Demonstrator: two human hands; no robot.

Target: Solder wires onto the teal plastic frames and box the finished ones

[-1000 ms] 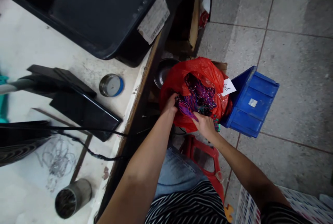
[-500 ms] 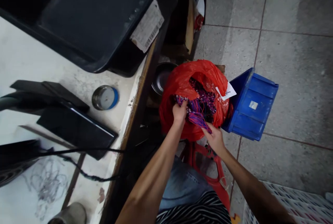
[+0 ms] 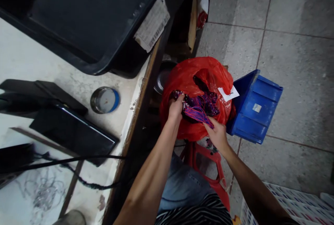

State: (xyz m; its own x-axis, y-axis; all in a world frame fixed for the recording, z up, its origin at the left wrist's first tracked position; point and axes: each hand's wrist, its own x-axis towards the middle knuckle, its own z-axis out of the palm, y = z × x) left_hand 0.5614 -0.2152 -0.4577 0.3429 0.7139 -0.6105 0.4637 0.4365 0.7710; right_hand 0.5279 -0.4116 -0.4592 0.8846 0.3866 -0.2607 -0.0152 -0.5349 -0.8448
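A bundle of thin red and blue-purple wires point(image 3: 196, 113) stretches between my two hands over an opened red plastic bag point(image 3: 172, 78). My left hand point(image 3: 176, 107) is closed on the bundle's left end, where small shiny tips show. At the other end, my right hand point(image 3: 217, 132) pinches the gathered wires between thumb and fingers. More dark purple wires point(image 3: 212, 102) with small bright ends lie inside the bag's mouth. A white paper tag point(image 3: 229, 93) with a handwritten mark rests on the bag's right side.
Right of the bag, a blue bin point(image 3: 258, 106) is tipped on its side. A red plastic stool point(image 3: 208, 162) stands below. On the worktable at left are a large black crate point(image 3: 99, 19), a round tin point(image 3: 105, 100) and black cables point(image 3: 86, 157). A white basket point(image 3: 284, 204) sits lower right.
My left hand has shifted slightly left and my right hand slightly right, so the wire bundle is stretched out longer and flatter. The camera view has shifted a little.
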